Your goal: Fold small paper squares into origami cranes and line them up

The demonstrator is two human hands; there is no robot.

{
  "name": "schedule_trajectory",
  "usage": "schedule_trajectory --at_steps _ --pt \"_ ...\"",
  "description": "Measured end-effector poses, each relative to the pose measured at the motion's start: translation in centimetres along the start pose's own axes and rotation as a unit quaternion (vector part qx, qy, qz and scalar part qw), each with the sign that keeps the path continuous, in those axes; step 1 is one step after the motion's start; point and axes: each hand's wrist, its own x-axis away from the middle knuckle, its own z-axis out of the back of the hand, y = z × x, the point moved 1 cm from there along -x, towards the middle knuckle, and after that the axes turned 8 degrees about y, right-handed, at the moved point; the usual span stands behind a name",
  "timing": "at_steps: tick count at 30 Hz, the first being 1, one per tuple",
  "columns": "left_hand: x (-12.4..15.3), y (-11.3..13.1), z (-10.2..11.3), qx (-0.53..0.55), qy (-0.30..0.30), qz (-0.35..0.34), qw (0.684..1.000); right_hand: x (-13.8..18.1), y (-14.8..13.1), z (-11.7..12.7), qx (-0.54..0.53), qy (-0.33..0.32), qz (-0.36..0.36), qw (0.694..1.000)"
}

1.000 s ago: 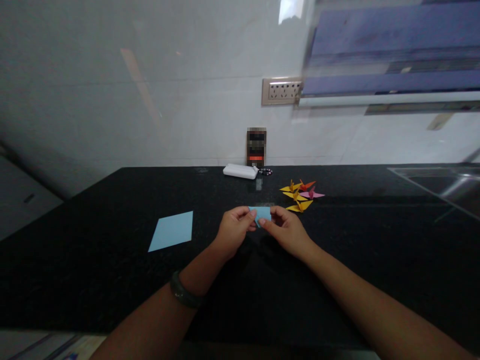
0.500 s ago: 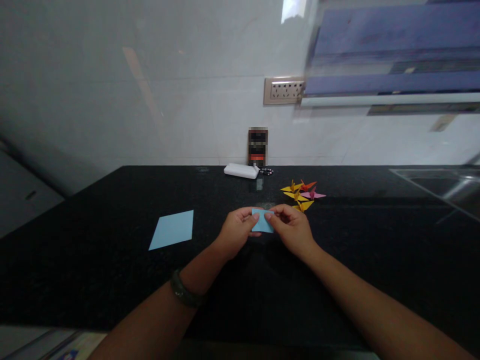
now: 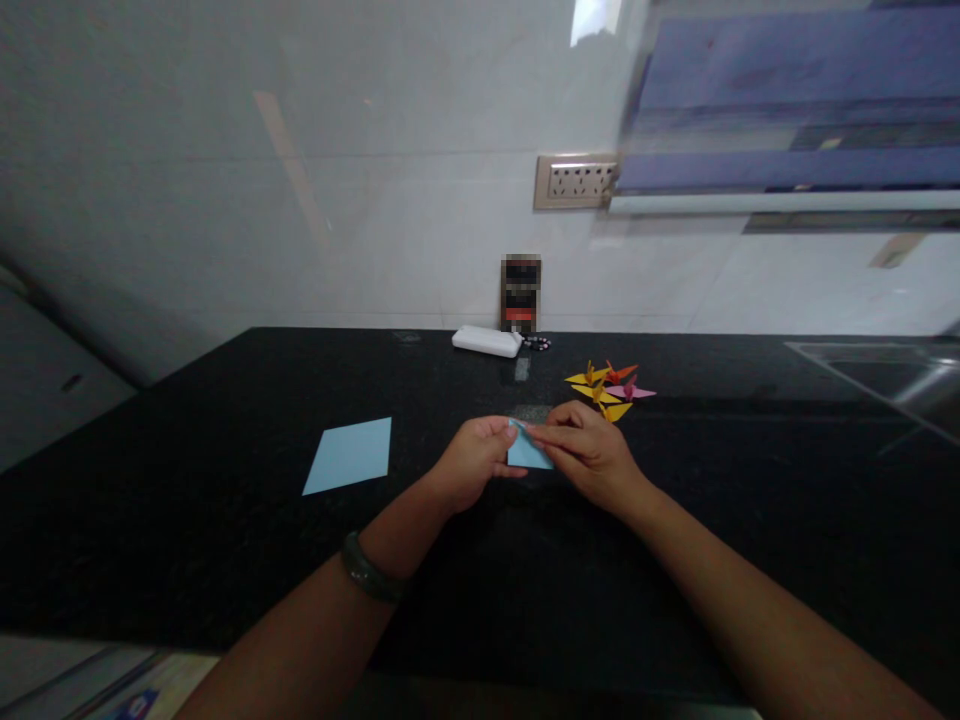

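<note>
A small folded piece of light blue paper [image 3: 530, 457] is held between my two hands above the dark counter. My left hand [image 3: 478, 460] pinches its left edge, thumb on top and fingers beneath. On the upper right, my right hand [image 3: 589, 448] has its fingers laid over the paper and hides part of it. A larger flat sheet of light blue paper [image 3: 349, 455] lies on the counter to the left. Just beyond my right hand sit several folded paper cranes [image 3: 600, 392] in yellow, orange and pink.
A white power bank-like block [image 3: 487, 342] lies near the wall, beside a dark beaded strap [image 3: 537, 343]. Behind it a pixelated upright object [image 3: 520, 292] leans on the wall. A socket panel [image 3: 576, 181] is above. At right is a sink edge [image 3: 862, 385] in the black counter [image 3: 225, 530].
My right hand has moved from gripping the paper's right side to laying its fingers across the top. The paper's upper right part now looks folded over. The view has shifted slightly.
</note>
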Motion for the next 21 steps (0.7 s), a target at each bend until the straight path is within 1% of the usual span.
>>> schedule_trajectory --at_steps 4,6,9,15,19,21 --pt "0.0 0.1 0.0 0.014 0.004 0.021 1.0 -0.1 0.3 0.4 0.05 -0.063 0.059 0.995" --pt "0.1 0.1 -0.1 0.02 0.004 0.03 0.999 -0.1 0.3 0.6 0.065 -0.08 0.08 0.991" --pt "0.1 0.1 0.0 0.036 0.0 0.044 0.998 -0.2 0.1 0.7 0.07 -0.09 0.092 0.989" --pt "0.0 -0.1 0.2 0.071 0.015 0.056 0.996 -0.4 -0.2 1.0 0.057 -0.117 0.074 0.989" --pt "-0.1 -0.5 0.1 0.035 -0.005 0.031 0.999 -0.5 -0.7 1.0 0.018 -0.129 0.053 0.99" --pt "0.0 -0.6 0.0 0.018 -0.003 0.014 1.0 -0.6 -0.9 0.8 -0.029 -0.116 0.022 0.993"
